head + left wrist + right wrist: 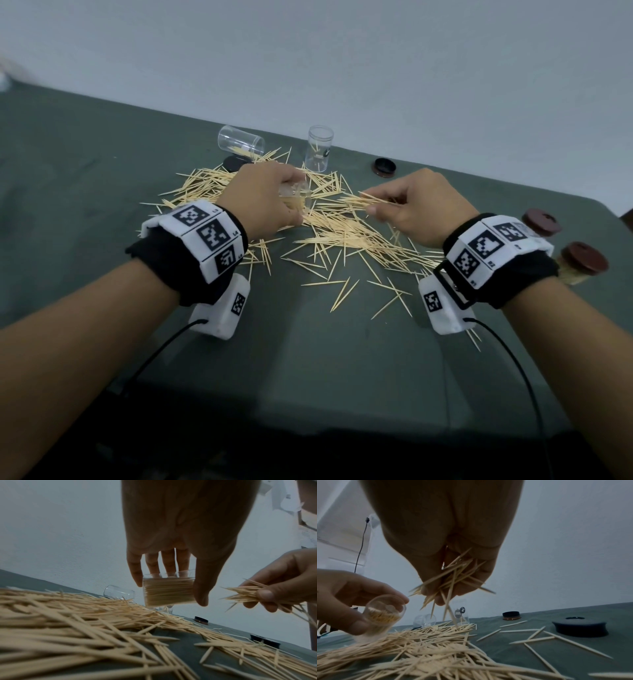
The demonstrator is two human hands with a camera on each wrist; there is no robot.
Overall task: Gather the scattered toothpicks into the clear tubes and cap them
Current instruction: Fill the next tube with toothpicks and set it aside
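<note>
Over the green table (102, 164), the left hand (263, 197) grips a tilted clear tube (169, 591); the right hand (416, 209) pinches toothpicks (452, 577).

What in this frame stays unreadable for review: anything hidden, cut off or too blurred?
- Head view: the tube in the left hand is mostly covered by fingers; its fill level shows only from the wrists.
- Head view: two capped tubes sit partly behind the right wristband.
- Left wrist view: near toothpicks blur.
- The upright tube's label is too small.
</note>
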